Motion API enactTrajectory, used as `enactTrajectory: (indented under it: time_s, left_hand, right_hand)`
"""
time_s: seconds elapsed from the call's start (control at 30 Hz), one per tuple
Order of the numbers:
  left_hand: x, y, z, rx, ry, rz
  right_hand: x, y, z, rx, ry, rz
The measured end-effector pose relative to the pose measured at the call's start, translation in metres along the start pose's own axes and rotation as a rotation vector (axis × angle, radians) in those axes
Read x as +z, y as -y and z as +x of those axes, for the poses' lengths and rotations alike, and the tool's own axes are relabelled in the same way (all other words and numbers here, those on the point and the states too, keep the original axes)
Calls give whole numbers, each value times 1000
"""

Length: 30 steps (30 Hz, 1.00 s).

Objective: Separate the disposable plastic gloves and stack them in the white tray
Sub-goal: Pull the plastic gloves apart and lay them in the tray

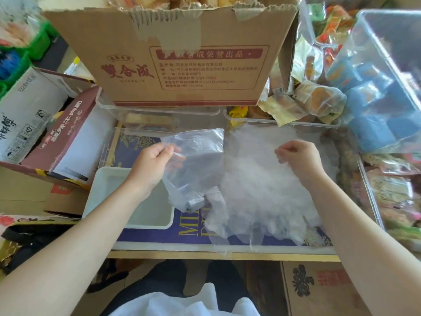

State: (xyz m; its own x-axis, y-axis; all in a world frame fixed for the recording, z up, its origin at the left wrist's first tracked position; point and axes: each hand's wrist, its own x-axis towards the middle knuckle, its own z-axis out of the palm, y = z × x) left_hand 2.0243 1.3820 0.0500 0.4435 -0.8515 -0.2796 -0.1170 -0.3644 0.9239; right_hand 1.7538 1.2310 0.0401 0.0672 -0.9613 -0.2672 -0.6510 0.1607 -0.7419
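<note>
My left hand (151, 166) pinches the cuff of one clear plastic glove (198, 165), which hangs lifted between the white tray and the pile. A heap of crumpled clear gloves (262, 190) lies to the right on the blue printed surface. My right hand (298, 158) hovers over the top of that heap, fingers curled and pinching thin film at its upper edge. The white tray (109, 176) sits at the left under my left wrist; its bottom looks bare where it shows.
A big cardboard box (170, 53) stands behind, on clear plastic bins (159, 115). Opened cartons (45, 124) crowd the left. Snack packets (319, 103) and a clear bin of blue packs (382, 87) fill the right. A clear rim (369, 190) borders the work surface.
</note>
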Motion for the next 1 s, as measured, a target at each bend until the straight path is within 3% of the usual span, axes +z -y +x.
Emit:
enactTrajectory:
  time_s: [0.17, 0.27, 0.4, 0.57, 0.63, 0.7, 0.77, 0.9, 1.0]
  left_hand:
    - [0, -22, 0, 112, 42, -56]
    - [-3, -33, 2, 170, 36, -99]
    - [-8, -45, 5, 200, 19, -161]
    - [-10, -54, 4, 206, 107, -189]
    - [-11, -54, 1, 227, 145, -174]
    - [-11, -54, -3, 222, 196, -169]
    - [-14, -56, -8, 214, 239, -181]
    - [-24, -59, -18, 221, 372, -232]
    - [-30, -58, -20, 230, 379, -201]
  right_hand:
    - [-25, 55, -22, -3, 30, 454]
    - [-37, 80, -38, -33, 13, 586]
    - [-43, 114, -72, -263, 57, 253]
    - [-26, 150, -110, -421, 530, 41]
    - [-14, 158, -114, -542, 589, -150]
    - [2, 161, -111, -677, 502, -394]
    - [18, 164, -109, -770, 306, -571]
    - [48, 161, -105, -1048, -60, -615]
    - [61, 158, -105, -1081, -106, -646]
